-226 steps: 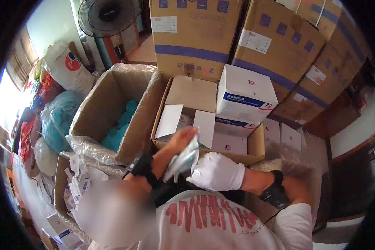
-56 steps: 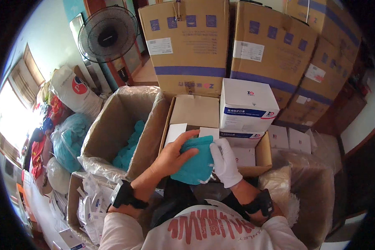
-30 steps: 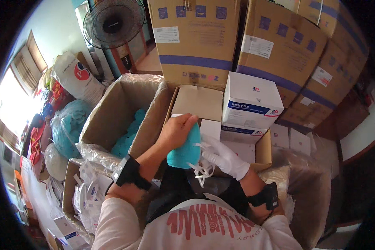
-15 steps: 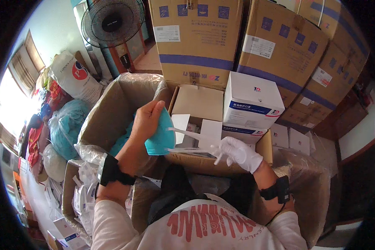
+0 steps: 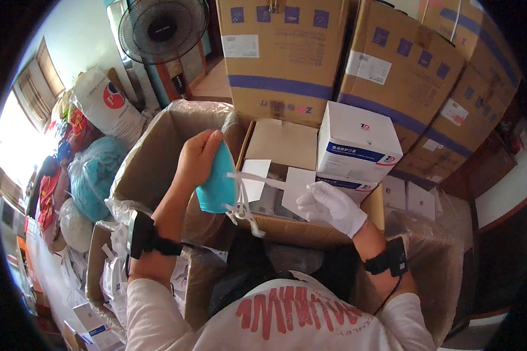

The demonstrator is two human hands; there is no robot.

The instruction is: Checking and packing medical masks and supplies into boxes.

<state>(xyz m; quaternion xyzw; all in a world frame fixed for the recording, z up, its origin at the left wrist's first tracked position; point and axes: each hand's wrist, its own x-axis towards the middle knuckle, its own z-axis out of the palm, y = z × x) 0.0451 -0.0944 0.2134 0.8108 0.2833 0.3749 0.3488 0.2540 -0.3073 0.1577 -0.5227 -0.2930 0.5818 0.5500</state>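
Observation:
My bare left hand (image 5: 199, 157) is closed on a teal cup-shaped face mask (image 5: 218, 182), held up in front of the open cartons. White elastic straps (image 5: 243, 215) dangle in a bunch from the mask's lower right side. One strap stretches out to the right and ends short of the other hand. My right hand (image 5: 332, 209), in a white glove, is held above the front carton with its fingers loosely bent and nothing visible in them. Below the hands stands an open carton (image 5: 293, 229) with white boxes and upright white flaps inside.
A white box with a blue band (image 5: 360, 140) sits at the carton's right. To the left is a deep plastic-lined carton (image 5: 149, 155). Tall stacked cartons (image 5: 281, 64) stand behind, beside a fan (image 5: 163, 29). Bags of teal items (image 5: 98, 171) and a carton of white-strapped items (image 5: 116, 269) lie left.
The straps, drawn taut toward my right hand before, have come loose from it and sprung back toward the mask. My left hand has shifted slightly left with the mask, which is turned more edge-on.

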